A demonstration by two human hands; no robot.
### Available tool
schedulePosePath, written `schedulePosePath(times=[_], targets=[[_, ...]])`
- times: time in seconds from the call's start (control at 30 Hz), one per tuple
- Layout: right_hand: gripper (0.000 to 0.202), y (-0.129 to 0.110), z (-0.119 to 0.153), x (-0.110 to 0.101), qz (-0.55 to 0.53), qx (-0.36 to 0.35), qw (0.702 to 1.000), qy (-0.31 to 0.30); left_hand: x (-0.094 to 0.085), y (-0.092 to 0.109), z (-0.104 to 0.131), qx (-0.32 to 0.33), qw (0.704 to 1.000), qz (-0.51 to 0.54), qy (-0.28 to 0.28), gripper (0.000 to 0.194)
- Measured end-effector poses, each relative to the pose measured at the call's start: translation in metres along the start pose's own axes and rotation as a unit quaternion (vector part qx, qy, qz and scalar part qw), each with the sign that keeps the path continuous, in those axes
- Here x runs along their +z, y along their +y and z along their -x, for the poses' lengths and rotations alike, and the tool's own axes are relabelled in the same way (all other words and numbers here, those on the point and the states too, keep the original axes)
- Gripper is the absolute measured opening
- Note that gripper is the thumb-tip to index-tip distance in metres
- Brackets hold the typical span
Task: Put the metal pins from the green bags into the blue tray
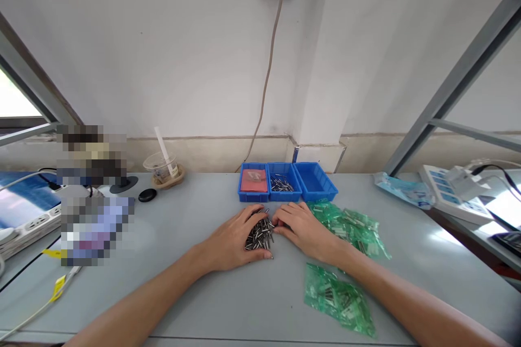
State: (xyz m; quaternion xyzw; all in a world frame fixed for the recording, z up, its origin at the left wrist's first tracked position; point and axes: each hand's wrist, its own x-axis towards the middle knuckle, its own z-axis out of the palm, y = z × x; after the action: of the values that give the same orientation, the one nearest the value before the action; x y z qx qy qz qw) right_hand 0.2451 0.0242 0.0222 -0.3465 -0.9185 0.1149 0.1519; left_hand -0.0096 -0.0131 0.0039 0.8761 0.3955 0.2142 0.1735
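Note:
A pile of small metal pins (259, 234) lies on the grey table between both hands. Curved around the pile's left side, my left hand (236, 238) has its thumb and fingers apart. My right hand (299, 227) touches the right edge of the pile, its fingers bent together; whatever is at its fingertips is too small to make out. Behind the hands stand three blue bins: the left one (253, 196) has a red packet in it, the middle one (298, 195) holds more pins, and the right one (315, 180) shows nothing inside.
Green plastic bags with metal parts (340, 298) lie beside and behind my right forearm. A cup with a straw (160, 165) and a black round lid (147, 195) are at the back left. Power strips (451, 195) sit on both sides. A blue-white packet (402, 190) lies back right.

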Motion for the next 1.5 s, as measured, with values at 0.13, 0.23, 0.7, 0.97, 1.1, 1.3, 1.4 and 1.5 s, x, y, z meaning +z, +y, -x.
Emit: schedulePosePath(times=[0.13,0.23,0.7,0.97,1.1,1.3,1.4,1.5], targets=[[0.018,-0.001,0.000,0.001,-0.007,-0.006,1.000,0.008,0.000,-0.002,0.000,0.009,1.000,-0.008,0.006,0.076],[0.022,0.000,0.001,0.000,-0.002,0.003,1.000,0.010,-0.001,-0.002,0.001,0.017,1.000,-0.007,0.013,0.072],[0.024,-0.002,0.002,-0.013,-0.148,0.093,0.980,0.091,-0.004,-0.004,0.006,-0.008,1.000,0.015,0.002,0.068],[0.032,0.012,-0.005,-0.003,-0.338,0.178,0.912,0.149,-0.004,-0.004,0.006,-0.009,1.000,0.016,0.011,0.062],[0.030,0.011,-0.007,-0.003,-0.398,0.191,0.881,0.171,-0.003,-0.004,0.008,-0.014,1.000,0.008,0.013,0.062],[0.034,0.010,-0.007,-0.005,-0.399,0.181,0.875,0.205,-0.004,-0.002,0.008,-0.015,1.000,0.006,0.013,0.050],[0.032,0.011,-0.006,-0.003,-0.400,0.171,0.880,0.192,-0.006,0.000,0.007,-0.014,1.000,0.012,0.020,0.051],[0.031,0.011,-0.006,-0.001,-0.405,0.167,0.880,0.184,-0.007,0.001,0.006,-0.006,1.000,0.008,0.018,0.057]])
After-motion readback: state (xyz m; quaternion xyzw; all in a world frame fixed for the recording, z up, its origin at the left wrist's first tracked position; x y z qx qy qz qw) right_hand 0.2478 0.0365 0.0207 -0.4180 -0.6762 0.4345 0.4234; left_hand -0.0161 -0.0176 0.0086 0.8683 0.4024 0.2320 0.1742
